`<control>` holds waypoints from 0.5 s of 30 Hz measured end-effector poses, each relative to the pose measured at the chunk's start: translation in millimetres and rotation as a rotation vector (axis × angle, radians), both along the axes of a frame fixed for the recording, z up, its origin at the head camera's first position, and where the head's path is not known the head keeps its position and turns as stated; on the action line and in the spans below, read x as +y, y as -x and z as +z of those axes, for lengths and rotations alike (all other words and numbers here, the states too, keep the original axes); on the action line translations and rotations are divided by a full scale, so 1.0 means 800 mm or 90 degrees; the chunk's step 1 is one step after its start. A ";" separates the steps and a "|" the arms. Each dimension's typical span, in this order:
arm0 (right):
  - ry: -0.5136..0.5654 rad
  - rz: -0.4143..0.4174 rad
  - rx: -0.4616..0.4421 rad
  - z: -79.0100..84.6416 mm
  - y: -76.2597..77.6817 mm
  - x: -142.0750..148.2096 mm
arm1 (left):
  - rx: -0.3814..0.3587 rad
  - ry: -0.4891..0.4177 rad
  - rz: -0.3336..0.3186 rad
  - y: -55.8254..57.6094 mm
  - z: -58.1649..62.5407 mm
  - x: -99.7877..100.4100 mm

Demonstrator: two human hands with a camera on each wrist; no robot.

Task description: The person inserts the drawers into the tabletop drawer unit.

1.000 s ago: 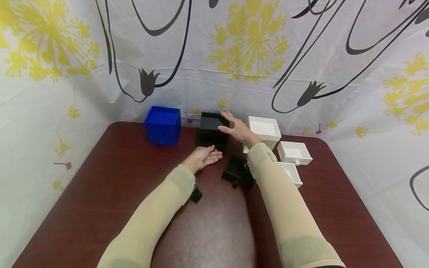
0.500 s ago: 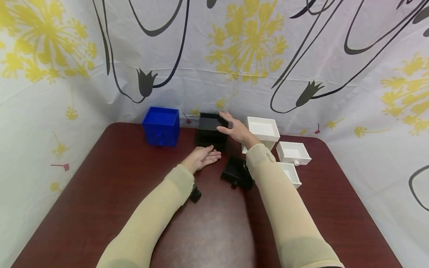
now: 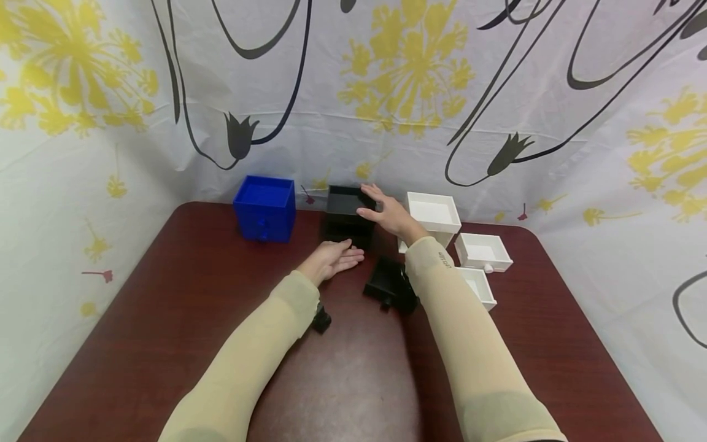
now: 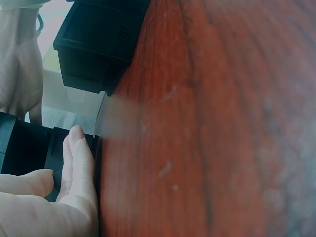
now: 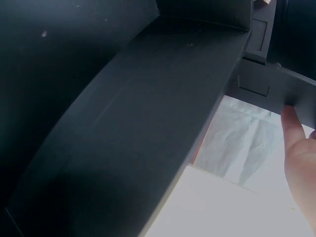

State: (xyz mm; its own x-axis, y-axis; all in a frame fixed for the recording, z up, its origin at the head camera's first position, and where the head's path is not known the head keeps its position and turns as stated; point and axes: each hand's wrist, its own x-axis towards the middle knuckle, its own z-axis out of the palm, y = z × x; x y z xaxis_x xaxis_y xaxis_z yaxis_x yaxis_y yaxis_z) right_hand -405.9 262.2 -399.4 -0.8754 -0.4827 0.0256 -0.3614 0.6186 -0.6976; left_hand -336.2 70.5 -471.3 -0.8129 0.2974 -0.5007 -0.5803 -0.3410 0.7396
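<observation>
A black drawer cabinet (image 3: 343, 212) with a recessed top stands at the table's back, near the middle. My left hand (image 3: 331, 259) is low at its front, palm up, with straight fingers against the lower drawer front. In the left wrist view a small black knob (image 4: 57, 180) shows between thumb and fingers. My right hand (image 3: 391, 215) spreads over the cabinet's right side, and in the right wrist view a fingertip (image 5: 289, 111) touches the black side panel (image 5: 254, 86). A loose black drawer (image 3: 383, 281) lies in front, partly hidden by the right sleeve.
A blue drawer cabinet (image 3: 265, 209) stands to the left. To the right is a white cabinet (image 3: 433, 212), with a white drawer (image 3: 485, 250) beside it and another white drawer (image 3: 479, 285) nearer, partly behind my sleeve. A patterned curtain (image 3: 309, 80) hangs behind the table (image 3: 182, 319).
</observation>
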 end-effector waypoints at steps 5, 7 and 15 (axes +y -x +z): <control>-0.008 -0.002 0.001 0.001 -0.001 -0.001 | 0.004 0.001 -0.001 0.000 0.000 -0.001; -0.009 -0.002 0.003 0.002 -0.002 -0.002 | 0.005 0.002 0.000 0.000 0.000 -0.001; -0.017 0.001 0.010 0.001 -0.001 -0.002 | 0.007 0.010 -0.010 -0.001 0.000 -0.001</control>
State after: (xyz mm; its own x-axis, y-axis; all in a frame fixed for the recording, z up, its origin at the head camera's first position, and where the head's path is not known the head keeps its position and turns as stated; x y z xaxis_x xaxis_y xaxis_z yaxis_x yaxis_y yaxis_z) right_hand -404.7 260.3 -398.3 -0.8741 -0.4850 0.0266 -0.3736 0.6364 -0.6748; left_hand -335.4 69.4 -471.4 -0.8142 0.3019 -0.4960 -0.5766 -0.3203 0.7516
